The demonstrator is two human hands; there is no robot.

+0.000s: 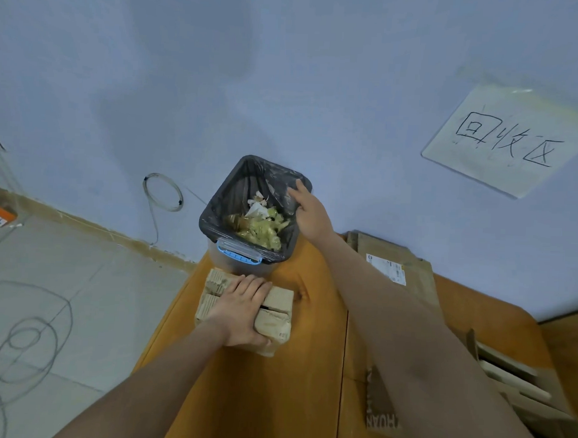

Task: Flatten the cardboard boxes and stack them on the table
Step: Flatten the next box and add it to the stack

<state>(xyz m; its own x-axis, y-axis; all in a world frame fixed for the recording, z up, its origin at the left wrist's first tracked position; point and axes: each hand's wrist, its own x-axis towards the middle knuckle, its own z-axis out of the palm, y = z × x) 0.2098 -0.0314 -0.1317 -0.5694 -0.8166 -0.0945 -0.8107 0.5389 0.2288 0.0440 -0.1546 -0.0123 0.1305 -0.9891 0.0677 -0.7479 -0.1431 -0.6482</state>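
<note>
A small cardboard box [278, 312] stands on the orange wooden table [308, 367], its top flaps roughly closed. My left hand [242, 310] lies over the box top, fingers spread across it and thumb wrapped round its near side. My right hand [309, 209] reaches out over the right rim of a bin [234, 249], fingers extended above the black liner; nothing shows in it. Flattened cardboard [394, 258] lies at the back right of the table against the wall. Another flat piece [381, 405] lies under my right forearm.
The bin has a black bag and a blue latch, holds yellowish scraps and paper, and stands at the table's far end. A handwritten paper sign [506, 141] hangs on the wall. Cables [24, 334] trail over the tiled floor at left. More cardboard pieces [511, 380] sit at right.
</note>
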